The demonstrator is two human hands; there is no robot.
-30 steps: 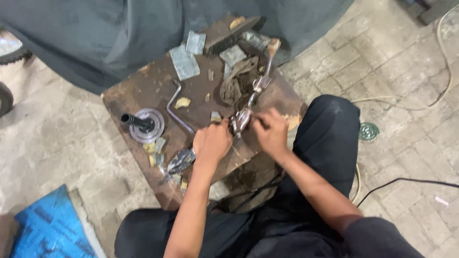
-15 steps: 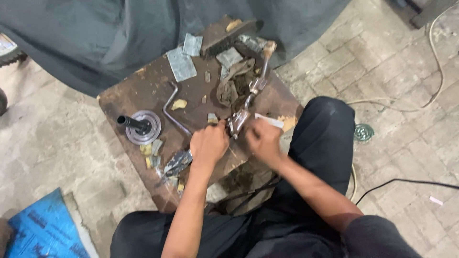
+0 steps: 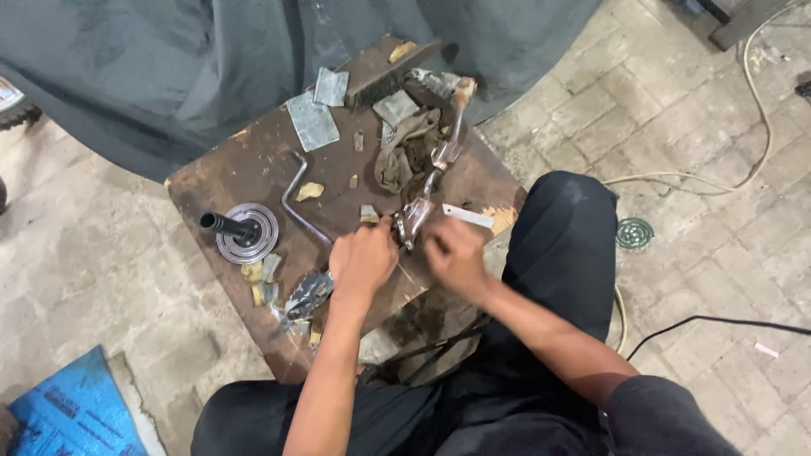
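On a worn brown board lies a long shiny metal lever part, running from a pale tip at the top down to a chunky end near my hands. My left hand is closed on that lower end from the left. My right hand is blurred just right of it, fingers curled; whether it holds a small tool is unclear. A white strip lies just above my right hand.
A round metal disc with a black shaft, a bent steel rod, a dirty rag, grey sandpaper sheets and a wire brush sit on the board. Dark cloth hangs behind. Cables and a blue sheet lie on the tiled floor.
My right hand has shifted slightly along the lower end of the metal part and is motion-blurred. My left hand keeps its grip in the same place.
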